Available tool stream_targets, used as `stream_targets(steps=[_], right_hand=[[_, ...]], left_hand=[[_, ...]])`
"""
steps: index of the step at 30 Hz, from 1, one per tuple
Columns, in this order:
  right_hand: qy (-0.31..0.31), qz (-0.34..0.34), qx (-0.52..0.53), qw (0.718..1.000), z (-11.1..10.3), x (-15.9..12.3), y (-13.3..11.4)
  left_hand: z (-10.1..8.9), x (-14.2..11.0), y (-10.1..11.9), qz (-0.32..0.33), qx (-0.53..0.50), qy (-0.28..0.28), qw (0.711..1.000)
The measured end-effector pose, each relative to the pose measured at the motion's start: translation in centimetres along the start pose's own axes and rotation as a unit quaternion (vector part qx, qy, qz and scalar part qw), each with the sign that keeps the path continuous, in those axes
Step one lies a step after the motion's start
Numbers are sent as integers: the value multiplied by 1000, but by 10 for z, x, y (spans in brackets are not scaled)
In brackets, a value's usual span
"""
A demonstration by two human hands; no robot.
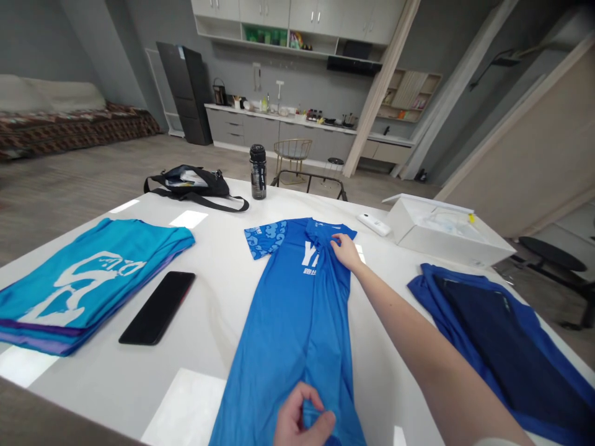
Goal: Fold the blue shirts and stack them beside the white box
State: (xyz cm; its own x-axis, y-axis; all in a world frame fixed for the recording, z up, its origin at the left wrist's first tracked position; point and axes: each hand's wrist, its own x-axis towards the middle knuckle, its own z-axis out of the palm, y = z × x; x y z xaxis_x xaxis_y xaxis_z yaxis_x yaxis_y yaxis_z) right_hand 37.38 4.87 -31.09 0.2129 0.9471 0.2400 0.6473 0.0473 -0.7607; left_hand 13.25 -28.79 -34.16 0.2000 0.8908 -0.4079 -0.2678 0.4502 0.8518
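A blue T-shirt [288, 297] with white lettering lies lengthwise before me on the white table [209, 297], its collar end away from me. One patterned sleeve spreads out to the left; the right side is bunched and creased. Near the collar and right shoulder, my right hand [344, 251] has its fingers closed on the fabric. Low in the view, my left hand [302, 418] is curled over the lower part of the shirt, thumb and forefinger pinching at the cloth. The lower hem runs out of view.
Left are folded teal and purple shirts [93, 272] and a black phone [158, 308]. Behind stand a black waist bag [190, 183] and a dark bottle [258, 173]. Right are a white remote [374, 224], a white box [437, 232] and folded navy clothing [497, 334].
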Motion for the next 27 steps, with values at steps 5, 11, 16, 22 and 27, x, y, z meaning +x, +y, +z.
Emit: stream_targets(steps=[5,11,16,22,27], right_hand=[[-79,-116,-63,988,-13,-90,-12],[-95,-75,65,990,-35,-229,-36],[-152,32,253,955,-72,-327,-55],[-150,22,208,966,-85,-394,-71],[-26,26,90,995,-68,-415,-71]], left_hand=[[32,-27,24,-69,-297,38,952],[39,-43,44,-118,-400,5,909],[37,-38,39,-189,-461,-65,865],[49,-44,33,-178,-365,-61,912],[46,-57,30,-29,-184,-66,980]])
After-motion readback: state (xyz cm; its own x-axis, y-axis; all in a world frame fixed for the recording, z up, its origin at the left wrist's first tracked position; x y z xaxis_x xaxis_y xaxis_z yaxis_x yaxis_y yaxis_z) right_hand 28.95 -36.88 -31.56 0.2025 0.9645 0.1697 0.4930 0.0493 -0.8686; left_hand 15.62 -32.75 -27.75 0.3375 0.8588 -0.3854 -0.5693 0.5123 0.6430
